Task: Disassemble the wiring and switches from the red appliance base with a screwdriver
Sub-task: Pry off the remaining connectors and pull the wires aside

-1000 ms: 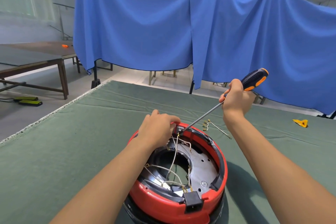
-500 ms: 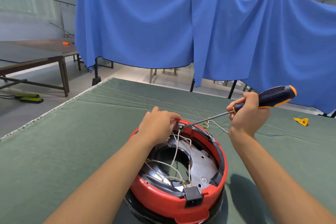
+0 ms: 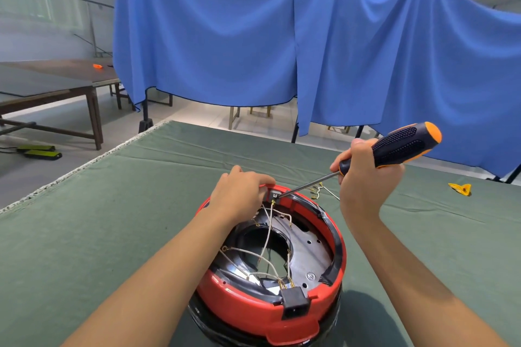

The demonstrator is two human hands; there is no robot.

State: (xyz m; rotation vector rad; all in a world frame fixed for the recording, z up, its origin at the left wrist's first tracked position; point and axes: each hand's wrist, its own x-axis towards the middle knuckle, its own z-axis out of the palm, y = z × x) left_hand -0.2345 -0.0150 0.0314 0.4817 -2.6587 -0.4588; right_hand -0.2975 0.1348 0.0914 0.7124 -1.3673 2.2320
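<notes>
Green cloth covers the table (image 3: 84, 234), and the red appliance base (image 3: 239, 301) stands in the lower centre of the frame with its white wires (image 3: 267, 236) and black socket (image 3: 294, 301) still attached, so most of the work seems left. The left hand (image 3: 239, 194) grips the far rim beside a small grey switch (image 3: 275, 194), while the right hand (image 3: 363, 177) is closed around the screwdriver (image 3: 394, 146), whose tip touches that switch. Open cloth lies on both sides, with loose wire pieces (image 3: 318, 189) just behind the base and the table edge at the upper left.

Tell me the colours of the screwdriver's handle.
The screwdriver handle is black with orange, including an orange end cap; the head view shows it in the right hand.
</notes>
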